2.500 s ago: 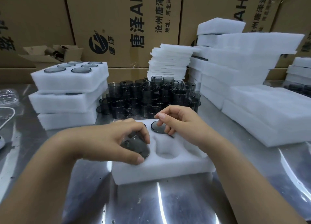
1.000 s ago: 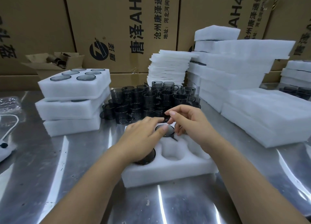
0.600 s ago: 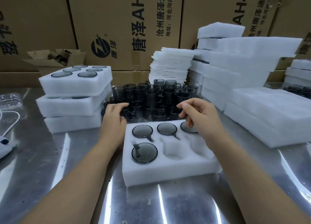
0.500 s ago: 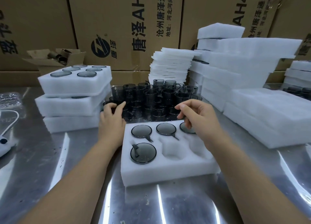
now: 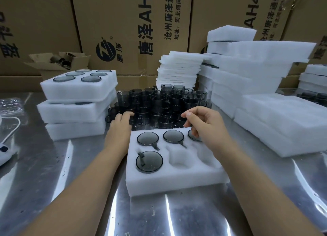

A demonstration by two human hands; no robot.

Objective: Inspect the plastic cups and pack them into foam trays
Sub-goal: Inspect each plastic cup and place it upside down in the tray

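Squarely in the middle of the steel table (image 5: pixel 53 186) lay a white six-pocket foam tray (image 5: pixel 177 184), and everything else sat around it. Its back row held three smoky grey plastic cups, one at the left (image 5: pixel 147 138), one in the centre (image 5: pixel 173 136) and one at the right (image 5: pixel 192 138) that was partly hidden under the right hand (image 5: pixel 208 127). A fourth cup (image 5: pixel 149 162) filled the tray's front-left pocket, its handle slot pointing to the back. The front-middle pocket (image 5: pixel 178 160) and the front-right pocket (image 5: pixel 207 157) held nothing. The right hand hovered over the tray's back-right corner with its fingers loosely bent and nothing pinched between them. Whether a fingertip touched the cup below could not be told. The left hand (image 5: pixel 120 127) reached past the tray's back-left corner, its fingertips against the cluster of loose handled cups (image 5: pixel 159 104) standing just behind the tray. Whether it had closed on one of them could not be told. To the left of the tray stood a stack of three foam trays (image 5: pixel 77 110), the top one filled with cups. Behind the tray, beyond the loose cups, rose a pile of thin foam sheets (image 5: pixel 178 67), and to the tray's right were taller piles of foam trays (image 5: pixel 256 67). Printed cardboard cartons (image 5: pixel 123 23) formed the wall behind it all.
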